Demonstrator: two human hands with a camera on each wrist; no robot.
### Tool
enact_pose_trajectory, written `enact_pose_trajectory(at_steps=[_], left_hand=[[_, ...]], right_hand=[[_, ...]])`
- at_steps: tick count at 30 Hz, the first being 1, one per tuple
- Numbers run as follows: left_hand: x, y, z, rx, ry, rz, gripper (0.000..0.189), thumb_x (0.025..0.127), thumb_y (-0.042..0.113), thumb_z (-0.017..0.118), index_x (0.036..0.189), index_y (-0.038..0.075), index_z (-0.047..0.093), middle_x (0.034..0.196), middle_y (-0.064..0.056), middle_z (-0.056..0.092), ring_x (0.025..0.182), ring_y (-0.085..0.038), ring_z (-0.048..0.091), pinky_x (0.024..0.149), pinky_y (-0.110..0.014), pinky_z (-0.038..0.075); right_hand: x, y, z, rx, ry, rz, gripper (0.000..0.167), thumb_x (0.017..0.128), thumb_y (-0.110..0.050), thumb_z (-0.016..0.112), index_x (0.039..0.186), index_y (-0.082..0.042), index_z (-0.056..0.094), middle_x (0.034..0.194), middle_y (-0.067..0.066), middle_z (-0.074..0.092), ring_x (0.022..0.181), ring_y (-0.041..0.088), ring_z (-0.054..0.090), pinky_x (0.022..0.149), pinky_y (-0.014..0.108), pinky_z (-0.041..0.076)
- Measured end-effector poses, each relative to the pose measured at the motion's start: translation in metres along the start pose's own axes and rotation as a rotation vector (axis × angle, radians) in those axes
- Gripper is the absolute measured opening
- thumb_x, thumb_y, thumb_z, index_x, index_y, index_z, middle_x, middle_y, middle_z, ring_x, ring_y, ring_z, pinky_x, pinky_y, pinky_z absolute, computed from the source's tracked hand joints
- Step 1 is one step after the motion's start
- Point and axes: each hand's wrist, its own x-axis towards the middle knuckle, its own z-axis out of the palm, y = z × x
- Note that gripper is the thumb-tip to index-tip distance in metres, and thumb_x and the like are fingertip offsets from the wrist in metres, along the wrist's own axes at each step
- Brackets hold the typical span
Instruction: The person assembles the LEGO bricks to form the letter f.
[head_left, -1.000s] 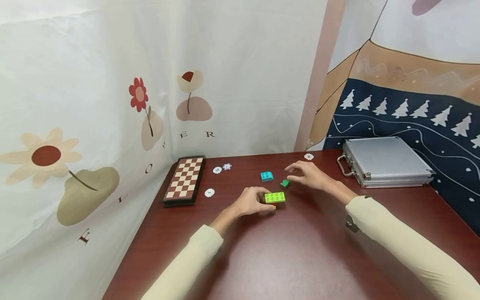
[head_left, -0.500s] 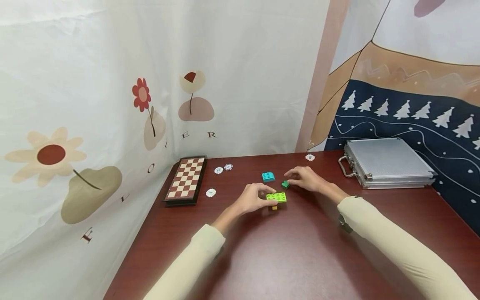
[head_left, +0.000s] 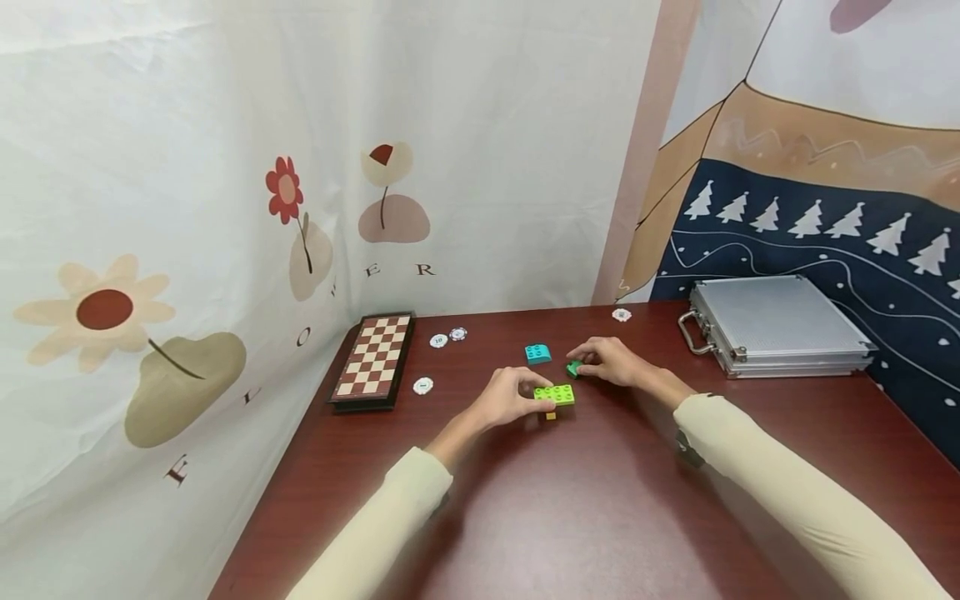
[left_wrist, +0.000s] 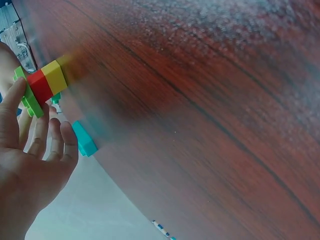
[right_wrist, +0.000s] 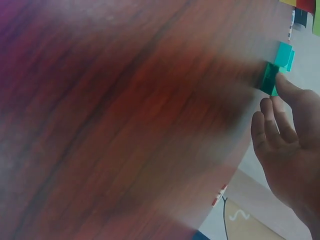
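My left hand (head_left: pixel 504 398) pinches a lime green toy brick (head_left: pixel 555 394) between thumb and fingers. Beneath that brick are a red brick (left_wrist: pixel 40 85) and a yellow brick (left_wrist: pixel 54 76), joined in one stack. Just beyond, my right hand (head_left: pixel 613 363) pinches a small dark green brick (head_left: pixel 573 368) at the table; in the right wrist view its thumb lies on the brick's (right_wrist: pixel 269 81) side and the other fingers are partly hidden. A turquoise brick (head_left: pixel 537 354) with a curved side sits left of the green one, untouched.
At the back left of the brown table (head_left: pixel 540 517) lies a chessboard (head_left: pixel 372 357). White chips (head_left: pixel 423 386) are scattered near it, and another chip (head_left: pixel 621 315) lies at the back edge. A silver case (head_left: pixel 780 321) stands at the right. Printed curtains (head_left: pixel 480 167) rise behind.
My right hand has come down onto the small green brick and now pinches it. The left hand still holds its stack, with its grip slightly shifted and the yellow brick more visible.
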Motion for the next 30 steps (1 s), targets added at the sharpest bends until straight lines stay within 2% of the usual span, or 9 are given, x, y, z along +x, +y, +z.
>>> enact_pose_trajectory(at_steps=[11, 17, 21, 24, 27, 30], left_hand=[[0.001, -0.001, 0.0, -0.004, 0.008, -0.02, 0.031, 0.085, 0.032, 0.088, 0.112, 0.018, 0.082, 0.083, 0.01, 0.069, 0.074, -0.007, 0.056, 0.063, -0.023, 0.045], [0.001, -0.001, 0.001, -0.007, 0.008, -0.026, 0.031, 0.086, 0.033, 0.088, 0.113, 0.018, 0.082, 0.084, 0.011, 0.07, 0.074, -0.007, 0.056, 0.063, -0.023, 0.045], [0.0, -0.002, 0.001, -0.016, 0.016, -0.033, 0.031, 0.086, 0.033, 0.087, 0.113, 0.018, 0.082, 0.085, 0.01, 0.071, 0.074, -0.007, 0.057, 0.064, -0.023, 0.046], [0.0, -0.003, 0.002, -0.021, 0.02, -0.03, 0.03, 0.086, 0.032, 0.088, 0.112, 0.018, 0.082, 0.085, 0.009, 0.072, 0.075, -0.008, 0.059, 0.064, -0.023, 0.047], [-0.001, -0.003, 0.003, -0.03, 0.025, -0.025, 0.03, 0.086, 0.031, 0.088, 0.112, 0.018, 0.082, 0.085, 0.009, 0.072, 0.075, -0.009, 0.059, 0.064, -0.023, 0.047], [-0.001, -0.004, 0.004, -0.036, 0.03, -0.024, 0.029, 0.086, 0.03, 0.088, 0.113, 0.019, 0.082, 0.083, 0.008, 0.071, 0.074, -0.008, 0.059, 0.064, -0.023, 0.047]], right_hand=[[-0.01, -0.001, 0.0, -0.035, -0.002, -0.003, 0.024, 0.092, -0.012, 0.081, 0.115, -0.006, 0.076, 0.095, 0.005, 0.062, 0.086, 0.018, 0.057, 0.077, 0.033, 0.052], [-0.013, -0.004, -0.002, -0.033, -0.014, -0.004, 0.028, 0.091, -0.008, 0.081, 0.118, -0.005, 0.074, 0.102, 0.005, 0.066, 0.093, 0.021, 0.062, 0.084, 0.04, 0.056], [-0.015, -0.004, -0.002, -0.03, -0.017, -0.003, 0.027, 0.091, -0.007, 0.08, 0.117, -0.003, 0.073, 0.096, 0.003, 0.07, 0.088, 0.018, 0.065, 0.082, 0.039, 0.057], [-0.017, -0.003, -0.002, -0.025, -0.025, 0.0, 0.03, 0.091, -0.015, 0.082, 0.118, -0.004, 0.073, 0.09, 0.0, 0.069, 0.082, 0.014, 0.064, 0.078, 0.034, 0.057], [-0.019, -0.003, -0.004, -0.02, -0.025, -0.013, 0.037, 0.089, -0.019, 0.085, 0.12, -0.003, 0.072, 0.093, 0.002, 0.068, 0.084, 0.015, 0.064, 0.078, 0.035, 0.056], [-0.02, -0.004, -0.008, -0.017, -0.032, -0.034, 0.041, 0.088, -0.016, 0.085, 0.125, -0.003, 0.07, 0.106, 0.008, 0.07, 0.093, 0.021, 0.066, 0.085, 0.04, 0.057]])
